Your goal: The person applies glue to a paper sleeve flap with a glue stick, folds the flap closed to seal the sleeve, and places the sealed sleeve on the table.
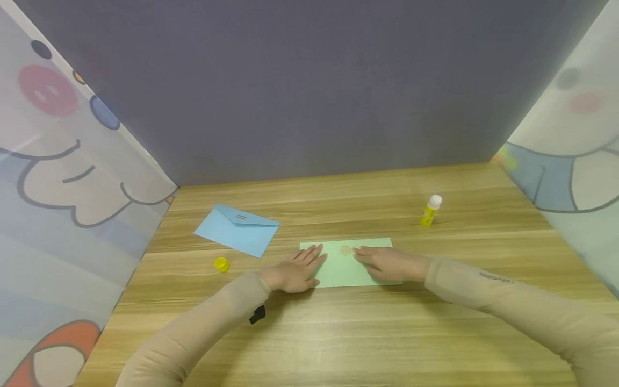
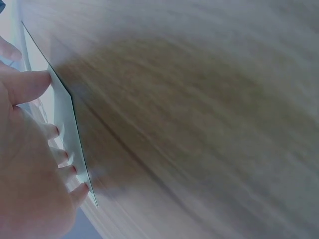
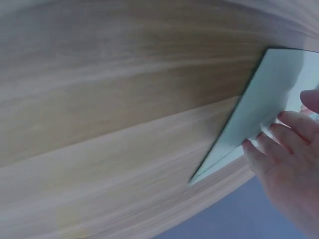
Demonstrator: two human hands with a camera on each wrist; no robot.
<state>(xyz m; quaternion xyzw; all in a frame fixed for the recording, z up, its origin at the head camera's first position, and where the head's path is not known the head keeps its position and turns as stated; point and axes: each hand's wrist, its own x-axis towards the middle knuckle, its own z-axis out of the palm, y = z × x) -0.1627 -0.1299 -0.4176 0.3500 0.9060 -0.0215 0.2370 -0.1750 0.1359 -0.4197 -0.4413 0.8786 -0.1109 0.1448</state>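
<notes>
A pale green envelope (image 1: pixel 338 269) lies flat on the wooden table, with a small round tan mark near the middle of its upper part. My left hand (image 1: pixel 297 270) rests on its left end, fingers spread and straight. On the right part lies my right hand (image 1: pixel 387 262), its fingers extended toward the round mark. In the left wrist view, the thumb and fingertips touch the green envelope (image 2: pixel 67 117) near its edge. The right wrist view shows fingertips on the envelope (image 3: pixel 264 99), beside its folded edge.
A blue envelope (image 1: pixel 237 230) with a pointed flap lies at the back left. Nearer me is a yellow cap (image 1: pixel 221 264). An uncapped glue stick (image 1: pixel 430 210) stands at the back right. A grey panel (image 1: pixel 309 91) rises behind the table (image 1: pixel 338 338).
</notes>
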